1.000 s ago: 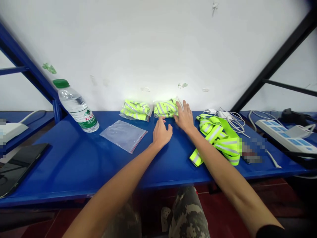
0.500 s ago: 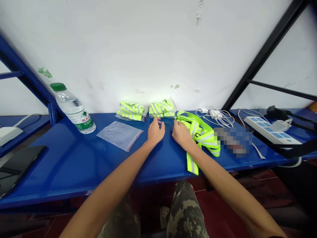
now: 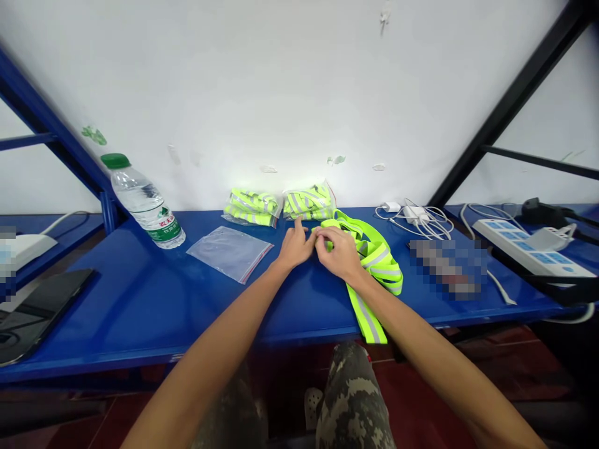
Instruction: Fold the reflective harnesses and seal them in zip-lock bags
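A neon-yellow reflective strap [image 3: 384, 265] with silvery stripes lies in a loose, looped heap, one end [image 3: 367, 318] hanging over the table's front edge. My right hand [image 3: 339, 251] is closed in a pinch on the heap's left side. My left hand [image 3: 297, 245] meets its fingertips there, its index finger stretched forward and its thumb pressed in at the strap; the exact grip is partly hidden. Behind the hands sit two clear bags of folded straps, a left bag [image 3: 251, 207] and a right bag [image 3: 309, 202]. A flat clear zip bag [image 3: 229, 252] rests left of my left hand.
A water bottle [image 3: 145, 206] with a green cap stands at the left, beyond a dark phone [image 3: 42, 315]. White chargers and cables [image 3: 416, 215], a pixelated item [image 3: 449, 268] and a power strip [image 3: 533, 249] lie at the right. The white wall [image 3: 281, 93] bounds the blue table [image 3: 154, 299].
My hands have come together at the strap, the left one moving in from being apart with loosely curled fingers. The strap heap has shifted left, and its hanging end reaches lower.
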A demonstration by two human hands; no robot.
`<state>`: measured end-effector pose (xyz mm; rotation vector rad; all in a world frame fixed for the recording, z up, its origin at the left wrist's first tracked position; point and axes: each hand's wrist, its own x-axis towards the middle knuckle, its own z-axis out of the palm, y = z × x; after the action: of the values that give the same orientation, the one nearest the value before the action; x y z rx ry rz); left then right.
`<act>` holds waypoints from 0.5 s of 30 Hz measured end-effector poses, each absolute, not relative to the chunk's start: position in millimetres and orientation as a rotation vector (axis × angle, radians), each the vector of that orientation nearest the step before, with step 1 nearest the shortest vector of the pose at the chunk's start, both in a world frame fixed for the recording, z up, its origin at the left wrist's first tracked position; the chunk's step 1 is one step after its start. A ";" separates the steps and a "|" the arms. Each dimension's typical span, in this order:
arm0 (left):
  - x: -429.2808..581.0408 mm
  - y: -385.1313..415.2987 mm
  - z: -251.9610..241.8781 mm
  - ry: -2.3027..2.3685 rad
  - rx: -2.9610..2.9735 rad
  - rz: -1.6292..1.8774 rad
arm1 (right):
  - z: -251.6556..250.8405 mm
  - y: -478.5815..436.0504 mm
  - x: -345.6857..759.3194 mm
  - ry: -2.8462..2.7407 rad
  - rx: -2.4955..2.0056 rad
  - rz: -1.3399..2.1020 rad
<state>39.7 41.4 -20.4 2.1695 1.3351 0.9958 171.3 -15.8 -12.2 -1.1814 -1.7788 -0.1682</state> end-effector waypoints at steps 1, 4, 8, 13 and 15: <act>40.2 40.9 -21.6 1.340 2.235 0.951 | -11.9 -14.8 173.2 -1.749 -1.216 -0.188; 40.6 40.9 -24.8 1.330 2.285 0.905 | -11.7 -13.1 176.2 -1.728 -1.283 -0.196; 37.3 46.0 -26.3 1.291 2.133 0.977 | -9.2 -14.6 176.4 -1.748 -1.368 -0.162; 26.4 54.5 -13.7 1.379 1.835 1.437 | -4.6 -19.3 175.3 -1.811 -1.509 -0.192; 20.7 56.2 -4.8 1.447 1.689 1.627 | -3.9 -20.4 174.1 -1.903 -1.577 -0.199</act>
<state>20.7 56.2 -4.8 1.6887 1.4471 1.6272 174.1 -20.4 -3.9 -1.5772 -1.9028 -0.1986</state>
